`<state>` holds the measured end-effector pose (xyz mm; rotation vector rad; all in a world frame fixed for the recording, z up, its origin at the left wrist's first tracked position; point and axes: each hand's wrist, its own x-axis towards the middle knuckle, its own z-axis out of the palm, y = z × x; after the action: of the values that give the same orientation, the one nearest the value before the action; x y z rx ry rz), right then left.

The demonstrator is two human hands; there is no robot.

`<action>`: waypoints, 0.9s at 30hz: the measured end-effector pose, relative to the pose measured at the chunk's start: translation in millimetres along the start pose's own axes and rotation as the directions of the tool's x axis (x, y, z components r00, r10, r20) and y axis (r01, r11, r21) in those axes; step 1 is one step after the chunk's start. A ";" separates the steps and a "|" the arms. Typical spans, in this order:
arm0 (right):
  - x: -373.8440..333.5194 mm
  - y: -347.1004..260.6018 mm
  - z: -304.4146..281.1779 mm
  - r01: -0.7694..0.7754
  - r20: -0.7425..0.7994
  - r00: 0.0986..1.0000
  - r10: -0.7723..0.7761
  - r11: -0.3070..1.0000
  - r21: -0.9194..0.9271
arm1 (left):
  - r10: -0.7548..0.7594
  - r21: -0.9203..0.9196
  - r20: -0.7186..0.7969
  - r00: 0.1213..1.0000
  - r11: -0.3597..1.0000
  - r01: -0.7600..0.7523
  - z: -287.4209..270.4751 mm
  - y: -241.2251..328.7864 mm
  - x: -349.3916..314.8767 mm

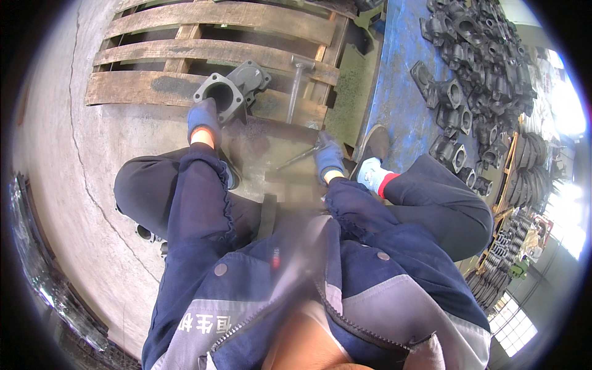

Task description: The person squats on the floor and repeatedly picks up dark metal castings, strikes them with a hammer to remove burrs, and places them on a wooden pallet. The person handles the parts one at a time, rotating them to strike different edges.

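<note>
A dark grey metal casting (250,77) with a square flange, a round bore and bolt holes rests at the near edge of a wooden pallet (246,18). My left hand (204,118), in a blue glove, is closed on the flange's near edge beside the bore; part of its grip is hidden. My right hand (328,155), also gloved in blue, is closed round a thin metal rod-like tool (297,158) that points left and toward me. Its exact kind cannot be made out. On the pallet, right of the casting, lies a hammer (295,92) with a metal handle.
On the right, a blue worn surface (401,92) bears a heap of dark castings (475,55), some near my right foot. Metal parts (527,163) are stacked farther right. Another casting (143,232) sits on the concrete floor (98,185) beside my left knee.
</note>
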<state>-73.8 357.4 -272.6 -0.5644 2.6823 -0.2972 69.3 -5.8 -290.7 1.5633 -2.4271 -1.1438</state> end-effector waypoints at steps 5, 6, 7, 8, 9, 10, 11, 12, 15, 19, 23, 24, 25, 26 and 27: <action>-3.0 -2.9 9.8 0.058 0.167 0.986 -0.009 0.955 -0.290 | 0.035 0.074 -0.014 0.999 0.997 -0.033 -15.2 25.4 -20.6; -4.3 -2.8 12.6 0.062 0.141 0.990 -0.027 0.966 -0.252 | 0.036 0.088 -0.014 0.999 0.996 -0.035 -18.4 30.3 -24.8; -5.0 -3.1 15.3 0.103 0.166 0.984 -0.069 0.974 -0.201 | 0.020 0.082 -0.019 1.000 0.996 -0.018 -20.9 35.4 -26.9; -4.7 -4.9 17.6 0.142 0.188 0.976 -0.113 0.978 -0.151 | 0.004 0.075 -0.018 1.000 0.997 -0.002 -22.7 40.1 -28.4; -3.1 -8.9 19.5 0.123 0.244 0.966 -0.085 0.982 -0.144 | -0.012 0.068 -0.016 1.000 0.998 0.013 -24.2 44.2 -29.6; 0.3 -13.9 19.4 0.177 0.115 0.975 -0.190 0.978 0.112 | -0.030 0.059 -0.011 0.999 0.998 0.031 -25.1 47.8 -30.0; 4.6 -23.9 19.5 0.186 0.021 0.979 -0.203 0.928 0.323 | -0.054 0.066 0.002 0.999 0.996 0.053 -26.6 50.8 -29.8; 10.1 -36.7 18.5 0.205 -0.072 0.978 -0.196 0.829 0.520 | -0.077 0.074 0.015 0.997 0.994 0.076 -27.8 53.4 -29.8; 36.8 -84.2 2.3 -0.046 0.114 0.993 -0.037 0.758 0.651 | -0.131 0.128 0.033 0.991 0.984 0.126 -29.7 59.2 -29.9; 69.7 -143.6 -25.7 0.066 0.074 0.988 -0.136 0.803 0.593 | -0.168 0.137 0.083 0.982 0.978 0.156 -30.3 60.6 -34.4; 91.0 -179.0 -37.4 0.193 -0.093 0.981 -0.169 0.869 0.455 | -0.255 0.067 0.094 0.962 0.966 0.249 -32.0 65.6 -36.7; 93.8 -182.7 -37.2 0.191 -0.087 0.982 -0.170 0.885 0.424 | -0.298 0.022 0.079 0.951 0.955 0.297 -32.9 69.2 -36.0; 96.2 -183.6 -36.9 0.121 -0.017 0.992 -0.123 0.917 0.379 | -0.315 0.003 0.079 0.946 0.949 0.315 -34.9 72.7 -36.8; 97.7 -183.1 -35.9 0.074 0.033 0.995 -0.089 0.943 0.324 | -0.330 0.008 0.077 0.941 0.944 0.331 -37.0 77.4 -37.4; 99.4 -183.2 -33.6 0.097 0.024 0.994 -0.110 0.942 0.320 | -0.346 0.012 0.075 0.935 0.938 0.346 -39.9 82.5 -39.0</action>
<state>-108.7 155.2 -223.2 -0.6024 2.4947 -0.7250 40.6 21.5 -199.3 2.0442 -2.2489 -1.2718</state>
